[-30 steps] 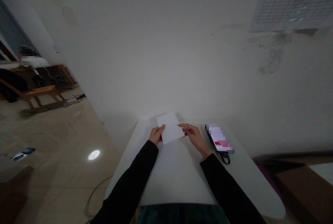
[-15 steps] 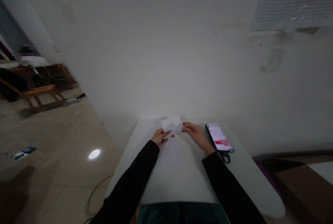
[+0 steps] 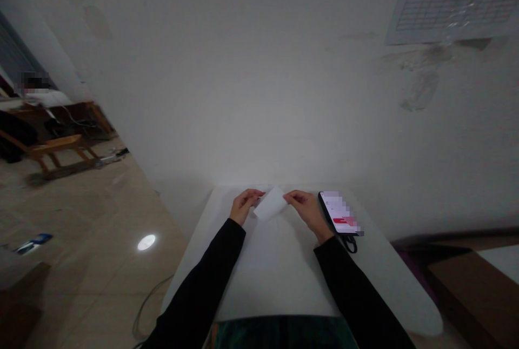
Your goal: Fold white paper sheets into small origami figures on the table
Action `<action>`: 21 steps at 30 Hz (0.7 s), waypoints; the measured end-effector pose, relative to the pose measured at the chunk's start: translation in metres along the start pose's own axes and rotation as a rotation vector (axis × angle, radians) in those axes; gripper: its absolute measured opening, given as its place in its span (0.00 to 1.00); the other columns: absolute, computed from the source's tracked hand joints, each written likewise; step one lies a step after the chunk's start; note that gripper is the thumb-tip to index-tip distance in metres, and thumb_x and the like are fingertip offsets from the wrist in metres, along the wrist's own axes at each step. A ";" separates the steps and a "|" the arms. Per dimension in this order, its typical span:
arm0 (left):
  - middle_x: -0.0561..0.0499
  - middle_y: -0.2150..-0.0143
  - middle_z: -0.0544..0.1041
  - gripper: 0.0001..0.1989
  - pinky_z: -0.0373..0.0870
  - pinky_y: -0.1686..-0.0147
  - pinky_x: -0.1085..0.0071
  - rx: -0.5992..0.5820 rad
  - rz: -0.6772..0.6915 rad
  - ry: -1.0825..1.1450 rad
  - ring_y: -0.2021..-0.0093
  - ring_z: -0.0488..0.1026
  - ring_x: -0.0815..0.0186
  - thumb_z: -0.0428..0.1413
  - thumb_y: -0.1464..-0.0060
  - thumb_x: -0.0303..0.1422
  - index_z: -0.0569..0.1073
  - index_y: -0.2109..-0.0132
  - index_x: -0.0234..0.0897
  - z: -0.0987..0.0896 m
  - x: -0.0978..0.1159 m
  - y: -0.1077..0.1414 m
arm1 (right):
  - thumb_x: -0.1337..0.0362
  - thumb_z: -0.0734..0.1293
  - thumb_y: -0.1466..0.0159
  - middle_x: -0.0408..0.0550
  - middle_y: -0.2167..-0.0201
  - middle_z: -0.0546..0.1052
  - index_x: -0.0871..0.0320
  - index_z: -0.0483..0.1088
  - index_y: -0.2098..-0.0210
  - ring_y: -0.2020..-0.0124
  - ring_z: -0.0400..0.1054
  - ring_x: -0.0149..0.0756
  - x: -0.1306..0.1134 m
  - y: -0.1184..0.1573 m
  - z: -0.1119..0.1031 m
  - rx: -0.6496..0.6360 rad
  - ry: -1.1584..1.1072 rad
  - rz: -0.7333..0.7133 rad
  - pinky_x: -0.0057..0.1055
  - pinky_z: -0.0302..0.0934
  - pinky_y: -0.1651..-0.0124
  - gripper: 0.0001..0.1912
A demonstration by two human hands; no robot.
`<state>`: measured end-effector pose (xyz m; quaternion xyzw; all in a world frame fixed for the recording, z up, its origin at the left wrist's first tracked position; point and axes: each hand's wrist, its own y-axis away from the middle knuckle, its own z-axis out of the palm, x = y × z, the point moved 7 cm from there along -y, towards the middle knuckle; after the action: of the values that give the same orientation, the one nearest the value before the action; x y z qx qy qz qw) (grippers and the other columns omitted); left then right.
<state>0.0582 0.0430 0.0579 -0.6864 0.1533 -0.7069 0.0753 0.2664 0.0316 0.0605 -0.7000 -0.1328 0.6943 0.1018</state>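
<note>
A small piece of white paper (image 3: 271,204) is held up, tilted, above the far part of the white table (image 3: 279,297). My right hand (image 3: 306,209) pinches its right corner between thumb and fingers. At the paper's upper left edge, my left hand (image 3: 243,206) is closed, with its fingertips pressed together on the edge. Beneath the hands, a larger white sheet (image 3: 261,252) lies flat, faint against the tabletop. Right of my right hand lies a phone (image 3: 338,211) with its screen lit.
A black cord loop (image 3: 349,244) hangs from the phone's near end. The wall (image 3: 259,95) rises behind the table. At the right stands a brown cardboard box (image 3: 474,289). On the floor to the left are a cable (image 3: 141,300) and a wooden chair (image 3: 60,146); a person (image 3: 46,98) is farther back.
My left hand has moved up from the paper's lower left side to its upper left edge. The paper has turned and now slants. My right hand keeps its grip on the right corner.
</note>
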 end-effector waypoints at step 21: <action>0.48 0.73 0.78 0.15 0.65 0.80 0.77 0.171 0.048 -0.138 0.74 0.74 0.68 0.65 0.61 0.38 0.77 0.65 0.34 0.022 0.010 0.017 | 0.57 0.71 0.47 0.47 0.69 0.77 0.57 0.74 0.73 0.67 0.70 0.36 -0.020 0.007 0.006 -0.006 0.026 -0.147 0.31 0.63 0.63 0.09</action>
<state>0.0774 0.0210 0.0625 -0.7206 0.1036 -0.6664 0.1609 0.2606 0.0182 0.0765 -0.6975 -0.1845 0.6755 0.1520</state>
